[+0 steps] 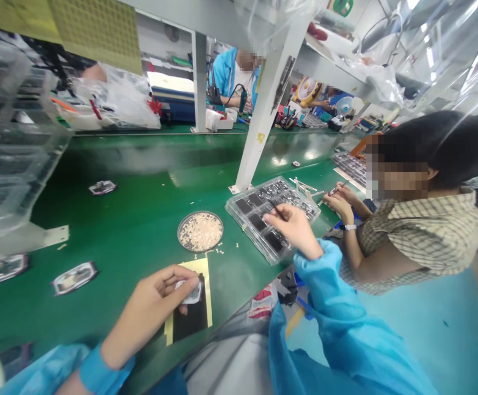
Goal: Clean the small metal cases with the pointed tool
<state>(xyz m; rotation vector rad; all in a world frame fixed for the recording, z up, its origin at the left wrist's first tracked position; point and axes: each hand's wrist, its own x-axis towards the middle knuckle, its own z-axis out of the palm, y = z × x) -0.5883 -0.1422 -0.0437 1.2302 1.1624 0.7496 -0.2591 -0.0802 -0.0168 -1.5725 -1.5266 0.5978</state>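
My left hand (163,299) is closed around a small whitish electronic part with a dark edge (192,292), pinched between thumb and fingers. It is just above a black pad (190,323) bordered with yellow tape on the green bench. My right hand (292,224) is over a transparent compartment tray (245,226) filled with dark flat pieces and small metallic parts. Its thumb and fingers are pressed together, and a thin dark item shows at the fingertips, too small to name. Between the hands and farther back lies a round dish (201,231) of tiny beige pieces.
Similar small devices (74,277) lie on the bench at left, near transparent stacked bins (9,159). A white post (259,126) rises behind the tray. At right a co-worker in a checked shirt (424,236) handles a small part; another person (233,77) sits opposite.
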